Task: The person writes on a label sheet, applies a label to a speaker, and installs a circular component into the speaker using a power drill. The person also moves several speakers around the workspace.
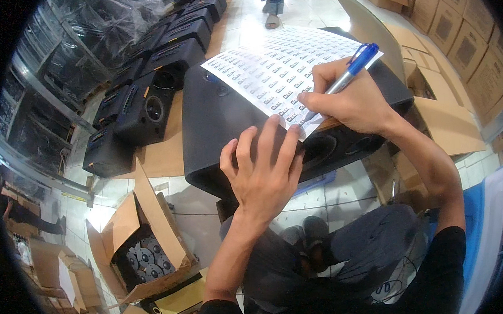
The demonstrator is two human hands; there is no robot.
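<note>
Label sheet [258, 65] laid on a black cabinet [204, 119], which serves as a desk.
Right hand [354, 99] pinches a blue-and-silver marker [352, 70] over the near corner; left hand [264, 176], fingers spread, apparently steadies the paper.

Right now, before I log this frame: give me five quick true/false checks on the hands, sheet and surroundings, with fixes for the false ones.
1. The right hand grips a blue-and-silver pen. True.
2. The left hand is raised well clear of the printed sheet. False: its fingertips rest on the sheet's near end.
3. The sheet lies on top of a black speaker cabinet. True.
4. The open carton at lower left is empty. False: it holds dark, round-shaped parts.
5. Other black speakers stand to the right of the sheet. False: they stand in rows to its left.
</note>
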